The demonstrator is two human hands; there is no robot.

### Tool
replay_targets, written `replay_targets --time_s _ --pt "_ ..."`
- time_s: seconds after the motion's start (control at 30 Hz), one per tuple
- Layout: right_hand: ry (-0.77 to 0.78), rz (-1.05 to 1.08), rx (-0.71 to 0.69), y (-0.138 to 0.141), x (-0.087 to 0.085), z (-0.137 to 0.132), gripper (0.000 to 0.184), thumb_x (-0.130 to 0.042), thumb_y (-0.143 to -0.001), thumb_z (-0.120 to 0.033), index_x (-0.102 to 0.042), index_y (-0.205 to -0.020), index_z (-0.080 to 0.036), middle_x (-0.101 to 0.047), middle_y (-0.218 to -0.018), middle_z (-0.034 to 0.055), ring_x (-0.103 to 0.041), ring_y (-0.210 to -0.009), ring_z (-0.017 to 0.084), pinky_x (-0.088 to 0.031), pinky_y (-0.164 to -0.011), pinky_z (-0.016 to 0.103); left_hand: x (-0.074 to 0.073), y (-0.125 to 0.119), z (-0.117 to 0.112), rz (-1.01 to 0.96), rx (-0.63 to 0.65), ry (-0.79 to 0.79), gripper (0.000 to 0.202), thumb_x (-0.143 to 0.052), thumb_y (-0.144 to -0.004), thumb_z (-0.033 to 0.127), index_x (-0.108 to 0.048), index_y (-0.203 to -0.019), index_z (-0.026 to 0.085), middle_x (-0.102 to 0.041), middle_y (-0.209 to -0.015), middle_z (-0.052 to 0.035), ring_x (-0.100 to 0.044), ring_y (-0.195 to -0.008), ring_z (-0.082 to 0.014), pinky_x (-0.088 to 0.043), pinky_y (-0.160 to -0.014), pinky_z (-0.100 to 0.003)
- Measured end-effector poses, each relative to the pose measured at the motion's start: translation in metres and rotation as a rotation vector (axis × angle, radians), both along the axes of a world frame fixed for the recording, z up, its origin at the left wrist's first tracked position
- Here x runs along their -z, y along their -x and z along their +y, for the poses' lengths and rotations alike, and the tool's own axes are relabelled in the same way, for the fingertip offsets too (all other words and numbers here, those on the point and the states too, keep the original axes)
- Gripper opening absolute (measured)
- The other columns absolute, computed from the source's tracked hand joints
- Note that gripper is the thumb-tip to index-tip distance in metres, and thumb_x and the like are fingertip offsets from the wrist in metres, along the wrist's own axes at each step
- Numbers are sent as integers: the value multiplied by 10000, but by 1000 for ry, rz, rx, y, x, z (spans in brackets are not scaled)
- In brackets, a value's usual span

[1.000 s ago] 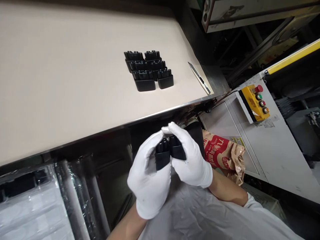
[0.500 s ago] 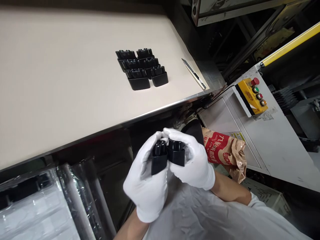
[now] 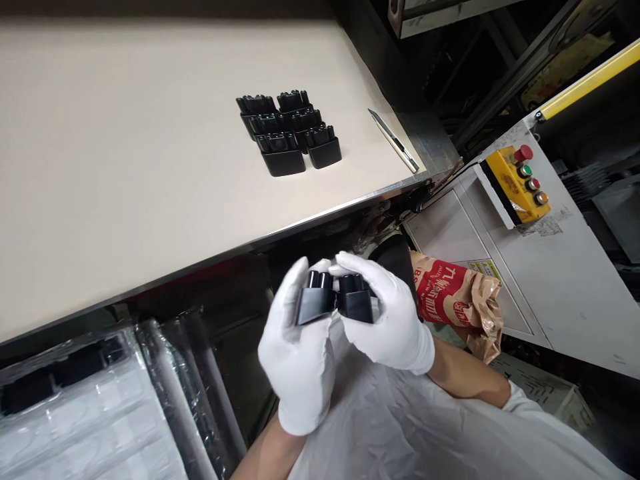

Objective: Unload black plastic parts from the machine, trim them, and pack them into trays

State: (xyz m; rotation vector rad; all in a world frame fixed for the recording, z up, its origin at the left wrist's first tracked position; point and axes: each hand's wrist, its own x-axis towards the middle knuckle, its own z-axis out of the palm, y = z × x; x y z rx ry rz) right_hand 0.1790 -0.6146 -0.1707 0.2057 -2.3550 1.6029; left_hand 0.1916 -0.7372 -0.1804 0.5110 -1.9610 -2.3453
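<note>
My left hand (image 3: 299,357) in a white glove is shut on a black moulded plastic part (image 3: 315,300). My right hand (image 3: 387,320), also gloved, holds a second black plastic part (image 3: 355,300) side by side with the first, their ends touching. Both are held above the dark gap in front of the table, well short of it. On the beige table top (image 3: 125,187), a group of several similar black parts (image 3: 287,131) lies out of reach of my hands, partly overlapping. A utility knife (image 3: 395,141) lies near the table's right corner.
A dark object (image 3: 395,260) stands behind my right hand. Beyond it are a red-printed brown paper bag (image 3: 457,297) and a yellow push-button box (image 3: 515,183) on a grey machine panel. Plastic-wrapped rolls and a tray (image 3: 85,407) lie at lower left.
Both hands have tilted the two black parts from nearly upright to flatter, showing more of their smooth ends. The view has shifted slightly, and the parts on the table have not moved.
</note>
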Motion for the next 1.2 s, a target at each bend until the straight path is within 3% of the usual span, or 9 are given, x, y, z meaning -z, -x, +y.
replay_targets --time_s 0.2,0.33,0.57,0.7,0.83,0.9,0.97,1.1,1.2 --pt "653 -350 -21 5 -6 7 357 -858 -783 -226 -682 -1092 -245 -781 -1098 24 -755 -1060 221 -629 -993 403 -6 10 -12 -237 133 -601 680 -646 -766 44 -669 -1372 350 -744 -1181 -27 -716 -1191 -230 -597 -1060 -392" --pt "768 -346 -72 6 -6 8 454 -920 -758 -351 -688 -1134 -247 -769 -1153 37 -737 -1112 236 -605 -1040 420 -13 11 -12 -236 136 -826 563 -656 -779 1 -732 -1236 321 -770 -1123 -8 -746 -1120 -177 -614 -988 -267" --pt "610 -305 -48 7 -10 4 382 -888 -798 -268 -683 -1121 -257 -775 -1151 28 -734 -1117 221 -612 -1028 408 -11 7 -13 -153 151 -875 448 -676 -852 22 -733 -1188 313 -771 -1198 10 -733 -1162 -169 -596 -996 -224" --pt "458 -321 4 6 -17 -1 330 -843 -817 -209 -675 -1096 -262 -779 -1128 21 -745 -1081 223 -626 -992 399 -14 5 -16 -142 147 -787 428 -723 -844 68 -736 -1176 340 -765 -1202 14 -739 -1141 -182 -618 -965 -245" --pt "60 -167 31 6 -21 -5 284 -720 -836 -140 -667 -1090 -256 -770 -1099 41 -742 -1051 235 -626 -973 401 -18 5 -18 -42 115 -318 409 -760 -804 84 -756 -1145 311 -752 -1176 -4 -724 -1129 -224 -624 -982 -319" --pt "-180 -86 -31 8 -17 -5 388 -653 -811 -124 -655 -1182 -238 -751 -1160 77 -725 -1094 264 -615 -997 431 -17 9 -18 70 108 -6 480 -738 -770 47 -761 -1179 297 -737 -1229 -3 -686 -1202 -244 -571 -1077 -347" --pt "-327 -107 -82 11 -9 -5 537 -612 -793 -137 -604 -1326 -203 -718 -1246 119 -701 -1156 295 -609 -1012 454 -12 14 -17 109 130 138 572 -659 -746 11 -756 -1232 296 -730 -1271 3 -659 -1259 -251 -529 -1131 -353" --pt "-365 -181 -78 10 8 -3 720 -571 -823 -169 -441 -1531 -175 -666 -1333 155 -673 -1216 315 -610 -1014 471 -4 21 -13 -83 214 -127 626 -644 -728 56 -735 -1300 293 -720 -1335 -20 -645 -1309 -297 -544 -1128 -397" --pt "-230 -178 -58 7 8 -2 662 -586 -859 -196 -477 -1511 -167 -665 -1355 159 -667 -1245 308 -597 -1043 460 -4 21 -13 -177 223 -334 553 -694 -781 166 -720 -1323 270 -691 -1384 -69 -628 -1326 -361 -553 -1121 -483"
